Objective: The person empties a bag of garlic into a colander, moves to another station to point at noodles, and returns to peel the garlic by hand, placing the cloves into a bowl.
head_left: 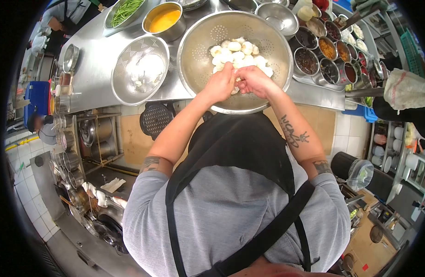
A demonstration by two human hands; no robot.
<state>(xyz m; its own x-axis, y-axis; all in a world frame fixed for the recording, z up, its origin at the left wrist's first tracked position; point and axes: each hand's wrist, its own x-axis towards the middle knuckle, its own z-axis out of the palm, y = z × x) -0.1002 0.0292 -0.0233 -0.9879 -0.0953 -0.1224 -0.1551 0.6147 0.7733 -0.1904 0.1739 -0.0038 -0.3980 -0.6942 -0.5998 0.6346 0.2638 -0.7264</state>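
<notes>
"Steel counter (92, 60) across the kitchen — what's at its near edge?"

"Big colander (194, 53), with a smaller colander (122, 69) to its left."

"Where are the white bulbs (238, 54)?"

"Heaped inside the big one, just beyond the fingers. The left hand (220, 84) looks slightly nearer the heap than the right hand (256, 83)."

"How are the fingers?"

"Curled in on both hands, tips close together. Anything pinched there is mostly hidden — I can't tell its long axis, or which hand has it."

Both hands (237, 83) together, fingers curled in, touching; L & R forearms angled inward, elbows bent.
</notes>
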